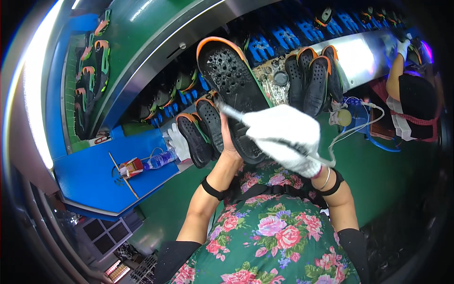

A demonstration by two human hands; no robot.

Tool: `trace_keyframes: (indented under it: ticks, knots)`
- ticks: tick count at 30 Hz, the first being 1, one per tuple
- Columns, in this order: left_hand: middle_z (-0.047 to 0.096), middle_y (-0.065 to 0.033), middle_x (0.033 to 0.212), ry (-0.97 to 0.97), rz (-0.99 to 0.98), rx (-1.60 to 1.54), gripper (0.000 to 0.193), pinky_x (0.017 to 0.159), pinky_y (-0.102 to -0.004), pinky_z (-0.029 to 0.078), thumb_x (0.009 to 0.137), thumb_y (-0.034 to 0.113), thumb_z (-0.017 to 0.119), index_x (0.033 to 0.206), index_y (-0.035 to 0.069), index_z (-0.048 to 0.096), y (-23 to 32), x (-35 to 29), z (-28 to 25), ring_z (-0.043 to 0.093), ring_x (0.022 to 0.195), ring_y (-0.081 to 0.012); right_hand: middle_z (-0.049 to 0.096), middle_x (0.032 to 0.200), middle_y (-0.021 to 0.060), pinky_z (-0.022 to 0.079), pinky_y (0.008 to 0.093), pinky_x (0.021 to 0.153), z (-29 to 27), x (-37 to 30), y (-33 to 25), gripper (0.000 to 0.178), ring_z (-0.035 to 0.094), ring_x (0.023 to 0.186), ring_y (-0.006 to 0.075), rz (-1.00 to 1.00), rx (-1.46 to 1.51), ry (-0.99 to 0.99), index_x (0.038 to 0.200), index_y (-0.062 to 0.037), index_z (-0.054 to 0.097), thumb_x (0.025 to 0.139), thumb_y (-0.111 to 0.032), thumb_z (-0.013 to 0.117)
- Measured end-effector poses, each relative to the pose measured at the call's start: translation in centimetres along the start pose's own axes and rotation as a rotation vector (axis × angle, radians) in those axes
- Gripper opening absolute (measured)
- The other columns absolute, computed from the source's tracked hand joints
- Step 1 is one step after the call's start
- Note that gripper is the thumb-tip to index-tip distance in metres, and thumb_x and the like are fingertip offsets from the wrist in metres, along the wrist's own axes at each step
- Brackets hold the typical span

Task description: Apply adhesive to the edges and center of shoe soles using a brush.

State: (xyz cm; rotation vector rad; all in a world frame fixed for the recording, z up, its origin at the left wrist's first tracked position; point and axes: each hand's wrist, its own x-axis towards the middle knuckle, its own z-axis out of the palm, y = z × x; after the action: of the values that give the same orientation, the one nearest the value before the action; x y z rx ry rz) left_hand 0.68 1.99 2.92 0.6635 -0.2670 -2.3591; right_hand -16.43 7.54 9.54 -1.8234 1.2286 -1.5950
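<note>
My left hand point(230, 150), bare, holds a black shoe sole point(253, 97) upright from its near left side. Orange and green edging runs round the sole, and its front part has rows of round holes with wet-looking whitish patches. My right hand point(283, 137), in a white knitted glove, is closed round a slim light-coloured brush point(231, 111). Its dark tip reaches to the sole's left side; whether it touches the sole I cannot tell. The gloved hand covers the sole's lower right part.
Several similar soles point(314, 85) stand at the right beside a small dark round container point(281, 78); two more point(194, 142) are at the left. A blue table point(94, 184) holds a plastic bottle point(161, 160). Conveyor racks run behind. At right, another person point(416, 92) works near hanging cables.
</note>
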Motion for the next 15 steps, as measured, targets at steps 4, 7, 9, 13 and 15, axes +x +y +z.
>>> trace_keyframes:
  ticks: [4,7,9,13,15]
  knots:
    - [0.041,-0.0193,0.154,-0.111,0.015,-0.129,0.097,0.112,-0.0592,0.039,0.093,0.079,0.033,0.156,0.005,0.03,0.1,0.9,1.9,0.045,0.138,-0.0416,0.076,0.109,0.0122,0.056,0.0358,0.086,0.5,-0.7,0.3,0.029,0.072,0.098,0.027,0.021,-0.088,0.023,0.106,-0.0067,0.077,0.078,-0.002,0.076]
    - [0.05,-0.0204,0.146,-0.294,0.019,-0.299,0.101,0.106,-0.0587,0.046,0.091,0.082,0.034,0.154,0.003,0.034,-0.2,1.0,2.4,0.053,0.13,-0.0426,0.074,0.112,0.0091,0.053,0.039,0.1,1.5,-1.2,-0.3,0.034,0.071,0.103,0.0268,-0.046,-0.077,-0.045,0.121,-0.0058,0.071,0.087,-0.006,0.071]
    - [0.051,-0.0202,0.145,-0.291,-0.005,-0.368,0.101,0.107,-0.0587,0.046,0.091,0.082,0.034,0.154,0.003,0.034,0.1,1.0,2.7,0.053,0.129,-0.0431,0.074,0.113,0.0094,0.053,0.0379,0.099,0.5,-1.7,-0.1,0.035,0.072,0.101,0.0271,0.043,0.154,-0.124,0.122,-0.0054,0.071,0.087,-0.006,0.072]
    - [0.052,-0.0146,0.145,-0.141,0.091,-0.223,0.088,0.103,-0.0637,0.047,0.094,0.077,0.038,0.152,0.011,0.038,0.5,1.5,2.5,0.052,0.13,-0.0428,0.071,0.123,0.0111,0.053,0.0365,0.098,0.6,-2.2,0.4,0.041,0.068,0.11,0.0276,0.172,0.304,-0.024,0.128,-0.0051,0.068,0.087,-0.005,0.07]
    - [0.051,-0.011,0.147,-0.138,0.051,-0.32,0.085,0.1,-0.0646,0.048,0.094,0.076,0.039,0.152,0.015,0.039,0.9,1.4,2.0,0.051,0.131,-0.0424,0.075,0.114,0.0105,0.057,0.0396,0.09,1.4,-2.3,-0.2,0.03,0.072,0.1,0.0271,-0.012,-0.081,-0.078,0.108,-0.0081,0.077,0.08,0.001,0.074]
